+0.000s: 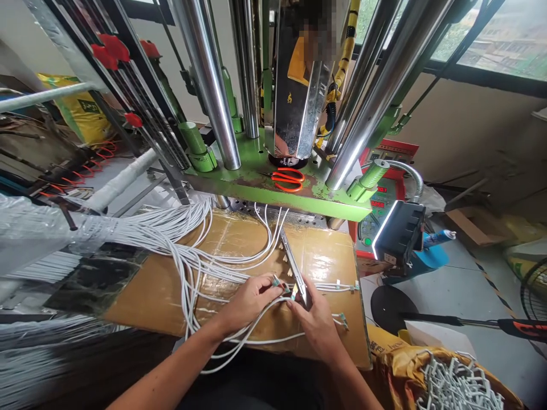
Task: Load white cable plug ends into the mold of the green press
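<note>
In the middle of the head view, my left hand (pixel 250 302) is closed, its thumb and fingers pinching a white cable's end with a small green and brown connector (pixel 277 281). Close by on the right, my right hand (pixel 318 324) grips the near end of a long, narrow metal mould bar (pixel 292 259). A white cable end with a yellow and green tip (pixel 294 291) sits by that bar's near end, at my right thumb. Small pale pieces show along the bar's left side. More white cables (pixel 239 261) run from the left across the brown cardboard (pixel 329 256) under my hands.
A green press (pixel 256 185) with steel columns stands ahead, orange-handled scissors (pixel 288 179) on its plate. A lamp (pixel 399 233) and red control box (pixel 378 196) are at right. Wrapped cable bundles (pixel 98 228) lie left. A yellow sack (pixel 397 364) of white plastic scraps stands at lower right.
</note>
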Tool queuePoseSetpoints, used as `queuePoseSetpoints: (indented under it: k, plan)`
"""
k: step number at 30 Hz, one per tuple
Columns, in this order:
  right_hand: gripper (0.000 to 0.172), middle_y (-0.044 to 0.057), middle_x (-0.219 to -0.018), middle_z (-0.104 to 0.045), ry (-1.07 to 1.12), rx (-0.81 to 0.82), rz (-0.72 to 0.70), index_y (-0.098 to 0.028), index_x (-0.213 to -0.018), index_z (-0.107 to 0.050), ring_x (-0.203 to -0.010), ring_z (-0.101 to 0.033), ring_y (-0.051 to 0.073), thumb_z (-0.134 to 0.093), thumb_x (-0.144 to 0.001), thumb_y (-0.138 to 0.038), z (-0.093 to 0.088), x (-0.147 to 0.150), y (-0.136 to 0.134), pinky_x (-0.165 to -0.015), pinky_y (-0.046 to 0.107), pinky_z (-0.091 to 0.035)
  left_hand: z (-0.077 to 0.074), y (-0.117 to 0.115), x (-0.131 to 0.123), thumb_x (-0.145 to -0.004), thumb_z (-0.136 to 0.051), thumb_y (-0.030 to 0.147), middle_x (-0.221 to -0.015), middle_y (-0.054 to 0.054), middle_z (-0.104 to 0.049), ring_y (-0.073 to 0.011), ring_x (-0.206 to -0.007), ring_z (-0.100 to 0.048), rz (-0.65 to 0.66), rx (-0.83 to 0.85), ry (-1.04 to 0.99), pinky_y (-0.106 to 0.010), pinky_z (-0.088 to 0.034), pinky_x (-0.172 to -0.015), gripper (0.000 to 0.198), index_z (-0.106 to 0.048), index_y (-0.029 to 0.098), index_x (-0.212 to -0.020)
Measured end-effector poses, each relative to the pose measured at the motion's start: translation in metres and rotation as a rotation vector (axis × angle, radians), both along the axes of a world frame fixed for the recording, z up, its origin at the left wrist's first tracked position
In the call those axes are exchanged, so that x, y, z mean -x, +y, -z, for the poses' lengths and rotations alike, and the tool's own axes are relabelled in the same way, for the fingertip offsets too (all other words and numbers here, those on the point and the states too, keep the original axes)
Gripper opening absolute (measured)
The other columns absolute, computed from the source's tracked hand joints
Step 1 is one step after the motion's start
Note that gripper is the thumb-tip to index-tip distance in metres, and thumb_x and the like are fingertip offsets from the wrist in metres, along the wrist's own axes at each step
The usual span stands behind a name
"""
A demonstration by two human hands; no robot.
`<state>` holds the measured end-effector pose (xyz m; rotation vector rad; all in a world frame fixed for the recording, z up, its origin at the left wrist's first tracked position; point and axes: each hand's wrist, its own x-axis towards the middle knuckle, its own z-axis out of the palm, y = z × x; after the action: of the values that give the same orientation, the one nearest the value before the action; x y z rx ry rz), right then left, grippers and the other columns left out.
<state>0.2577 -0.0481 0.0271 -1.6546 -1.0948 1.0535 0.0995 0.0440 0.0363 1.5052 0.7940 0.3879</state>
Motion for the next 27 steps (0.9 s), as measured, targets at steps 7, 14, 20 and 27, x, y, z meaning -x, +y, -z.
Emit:
queuePoseSetpoints:
  k: [7,14,20,27]
  plan:
    - [0.051,0.004,-0.101,-0.065,0.005,0.003,0.016,-0.017,-0.129,-0.050,-0.086,-0.059,0.018,-0.061,-0.080,-0.028,-0.001,0.002,0.000,-0.083,0.029,-0.048,0.000,-0.004,-0.004,-0.083,-0.061,0.027,-0.081,0.001,-0.063,-0.0137,-0.076,-0.057,-0.052,0.078,-0.047,-0.023,-0.044,-0.071,0.013,-0.062,0.016,-0.090]
    - [0.052,0.002,-0.091,-0.065,0.013,0.048,0.030,-0.017,-0.127,-0.051,-0.078,-0.058,0.017,-0.063,-0.078,-0.030,-0.003,0.000,0.001,-0.077,0.029,-0.049,-0.002,-0.003,-0.004,-0.085,-0.060,0.030,-0.076,0.001,-0.064,-0.0134,-0.067,-0.060,-0.211,-0.192,0.082,-0.022,-0.045,-0.063,0.014,-0.060,0.017,-0.083]
    - [0.052,0.002,-0.088,-0.062,0.035,0.044,0.030,-0.017,-0.126,-0.053,-0.078,-0.055,0.017,-0.063,-0.077,-0.031,-0.002,-0.001,0.002,-0.073,0.027,-0.047,0.008,0.009,-0.001,-0.090,-0.051,0.017,-0.080,-0.003,-0.069,-0.0159,-0.076,-0.063,0.084,-0.567,0.020,-0.025,-0.048,-0.073,0.018,-0.068,0.017,-0.081]
    - [0.043,-0.001,-0.080,-0.057,0.087,0.045,0.030,-0.018,-0.118,-0.056,-0.070,-0.051,0.014,-0.063,-0.077,-0.029,-0.003,0.000,0.002,-0.066,0.024,-0.045,0.028,0.015,-0.002,-0.087,-0.044,0.005,-0.094,-0.007,-0.070,-0.0182,-0.091,-0.064,0.105,-0.790,-0.076,-0.031,-0.052,-0.084,0.027,-0.066,0.017,-0.098]
